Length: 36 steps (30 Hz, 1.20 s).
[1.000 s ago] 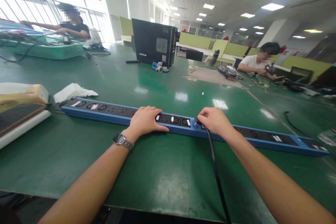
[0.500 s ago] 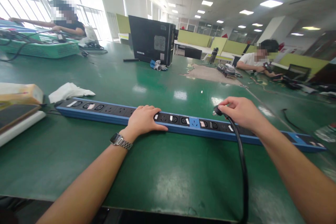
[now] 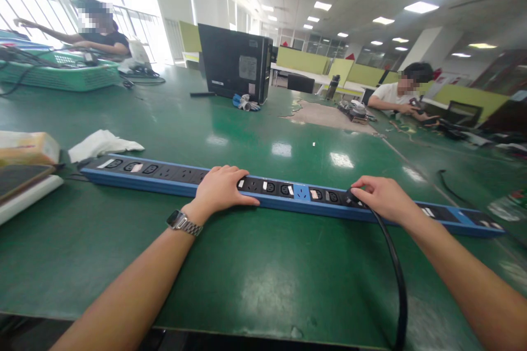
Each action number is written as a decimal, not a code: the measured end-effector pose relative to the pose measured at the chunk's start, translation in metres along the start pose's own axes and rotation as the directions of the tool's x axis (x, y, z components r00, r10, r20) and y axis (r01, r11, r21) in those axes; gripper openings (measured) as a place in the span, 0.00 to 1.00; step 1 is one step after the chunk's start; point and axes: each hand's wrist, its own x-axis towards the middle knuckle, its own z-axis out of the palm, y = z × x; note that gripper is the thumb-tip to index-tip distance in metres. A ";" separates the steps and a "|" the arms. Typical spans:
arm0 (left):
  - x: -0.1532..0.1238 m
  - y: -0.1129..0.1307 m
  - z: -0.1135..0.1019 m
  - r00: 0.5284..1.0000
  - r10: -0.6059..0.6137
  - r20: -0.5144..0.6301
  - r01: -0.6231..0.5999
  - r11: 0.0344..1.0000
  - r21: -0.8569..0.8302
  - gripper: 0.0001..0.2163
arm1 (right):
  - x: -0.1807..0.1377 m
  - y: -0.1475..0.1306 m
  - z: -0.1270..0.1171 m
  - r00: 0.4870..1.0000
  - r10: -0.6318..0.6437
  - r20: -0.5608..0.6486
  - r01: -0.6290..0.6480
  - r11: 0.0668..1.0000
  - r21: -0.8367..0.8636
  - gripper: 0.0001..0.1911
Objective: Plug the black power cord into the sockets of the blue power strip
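A long blue and black power strip (image 3: 302, 192) lies across the green table, with rows of sockets facing up and white labels on several of them. My left hand (image 3: 220, 189) is wrapped over its middle, thumb along the near side and fingers across the top. To the right, my right hand (image 3: 381, 197) pinches a black power plug (image 3: 351, 196) down at a socket of the strip. The plug's pins are hidden, so how deep it sits cannot be told. Its thick black cable (image 3: 395, 263) curves down from the hand past the table's near edge.
A black computer case (image 3: 234, 63) stands at the back, with gloves (image 3: 246, 102) beside it. At left are a green basket (image 3: 88, 74) of cables, white tissue (image 3: 105, 144) and a tissue pack (image 3: 28, 147). Two people sit across the table. A plastic bottle (image 3: 508, 205) lies far right.
My right hand has lowered the plug from above the power strip onto a socket, moving slightly right. My left hand keeps its hold on the strip. The view has shifted slightly.
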 end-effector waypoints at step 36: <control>0.000 0.003 0.003 0.999 0.027 -0.028 -0.026 1.000 0.013 0.35 | 0.064 -0.213 0.076 0.998 0.040 0.044 -0.045 0.993 0.108 0.10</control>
